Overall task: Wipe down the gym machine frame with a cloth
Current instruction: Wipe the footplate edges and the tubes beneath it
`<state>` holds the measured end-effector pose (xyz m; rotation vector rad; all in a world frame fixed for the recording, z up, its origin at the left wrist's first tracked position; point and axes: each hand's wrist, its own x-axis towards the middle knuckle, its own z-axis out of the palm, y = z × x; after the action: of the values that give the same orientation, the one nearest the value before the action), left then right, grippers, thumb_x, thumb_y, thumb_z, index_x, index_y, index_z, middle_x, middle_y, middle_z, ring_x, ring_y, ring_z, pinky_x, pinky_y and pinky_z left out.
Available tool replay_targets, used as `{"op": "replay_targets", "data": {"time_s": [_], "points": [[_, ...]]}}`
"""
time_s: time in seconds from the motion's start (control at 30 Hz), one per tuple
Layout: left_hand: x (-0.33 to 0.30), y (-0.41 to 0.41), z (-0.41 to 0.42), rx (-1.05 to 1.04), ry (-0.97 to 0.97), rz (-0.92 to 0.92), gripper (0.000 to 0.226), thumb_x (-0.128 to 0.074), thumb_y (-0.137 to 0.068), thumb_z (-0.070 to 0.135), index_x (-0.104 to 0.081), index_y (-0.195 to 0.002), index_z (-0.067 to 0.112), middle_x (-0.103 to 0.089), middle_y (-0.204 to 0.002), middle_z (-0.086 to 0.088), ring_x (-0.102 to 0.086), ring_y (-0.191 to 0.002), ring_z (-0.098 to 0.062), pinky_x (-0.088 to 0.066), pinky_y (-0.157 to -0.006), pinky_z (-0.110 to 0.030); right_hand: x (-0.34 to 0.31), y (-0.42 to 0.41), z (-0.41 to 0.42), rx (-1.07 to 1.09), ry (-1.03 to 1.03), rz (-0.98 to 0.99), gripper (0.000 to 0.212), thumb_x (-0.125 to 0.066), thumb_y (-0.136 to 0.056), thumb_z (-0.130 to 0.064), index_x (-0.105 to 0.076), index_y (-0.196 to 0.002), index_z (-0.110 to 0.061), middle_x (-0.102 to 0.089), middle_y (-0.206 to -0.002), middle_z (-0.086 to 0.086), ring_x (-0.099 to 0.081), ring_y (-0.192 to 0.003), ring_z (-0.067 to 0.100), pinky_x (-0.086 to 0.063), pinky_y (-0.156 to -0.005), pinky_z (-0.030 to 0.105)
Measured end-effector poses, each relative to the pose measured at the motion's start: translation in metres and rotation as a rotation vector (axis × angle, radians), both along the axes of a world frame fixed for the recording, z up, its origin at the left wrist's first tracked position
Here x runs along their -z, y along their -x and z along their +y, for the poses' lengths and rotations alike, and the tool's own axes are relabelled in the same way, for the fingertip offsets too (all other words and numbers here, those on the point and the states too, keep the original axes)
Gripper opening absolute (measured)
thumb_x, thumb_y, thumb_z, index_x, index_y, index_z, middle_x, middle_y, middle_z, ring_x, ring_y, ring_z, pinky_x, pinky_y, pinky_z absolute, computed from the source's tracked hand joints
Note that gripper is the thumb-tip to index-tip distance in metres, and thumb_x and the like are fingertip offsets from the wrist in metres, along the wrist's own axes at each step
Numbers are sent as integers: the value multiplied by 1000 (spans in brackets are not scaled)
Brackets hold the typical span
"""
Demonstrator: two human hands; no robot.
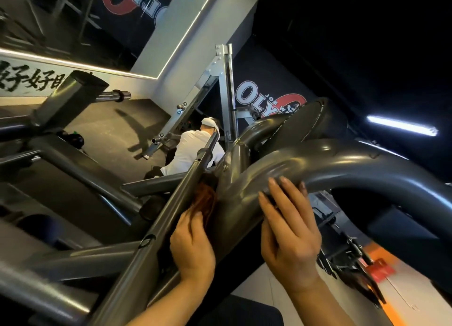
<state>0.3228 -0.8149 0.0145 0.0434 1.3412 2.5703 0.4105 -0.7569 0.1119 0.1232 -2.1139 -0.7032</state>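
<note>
The person's left hand (193, 247) presses a soft, rust-coloured cloth (206, 201) into the narrow gap between a straight bar (171, 203) and the thick curved tube (330, 161) of the gym machine frame, fingers curled round the fabric. The right hand (291, 230) lies flat on the tube, fingers extended, gripping nothing. The cloth looks light and limp, best bunched in the palm; the smooth painted steel seems rigid and slippery.
</note>
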Motion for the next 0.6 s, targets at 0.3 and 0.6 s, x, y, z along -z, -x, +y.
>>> {"op": "replay_targets", "data": {"time_s": [0.3, 0.6], "points": [[-17, -25, -4, -124, 18, 260, 38, -39, -92, 35, -61, -121, 23, -59, -133, -3, -48, -125, -1, -37, -108, -22, 0, -12, -8, 62, 55, -75, 29, -53, -93, -6, -63, -119, 0, -57, -133, 16, -47, -133, 30, -36, -114, 43], [-23, -19, -4, -143, 95, 596, 41, -48, -97, 40, -46, -135, 24, -51, -141, -8, -22, -129, 23, -17, -101, 6, -18, -13, -15, 163, 64, 24, 34, -48, -94, -13, -59, -125, -5, -56, -134, 12, -43, -135, 25, -30, -116, 47]]}}
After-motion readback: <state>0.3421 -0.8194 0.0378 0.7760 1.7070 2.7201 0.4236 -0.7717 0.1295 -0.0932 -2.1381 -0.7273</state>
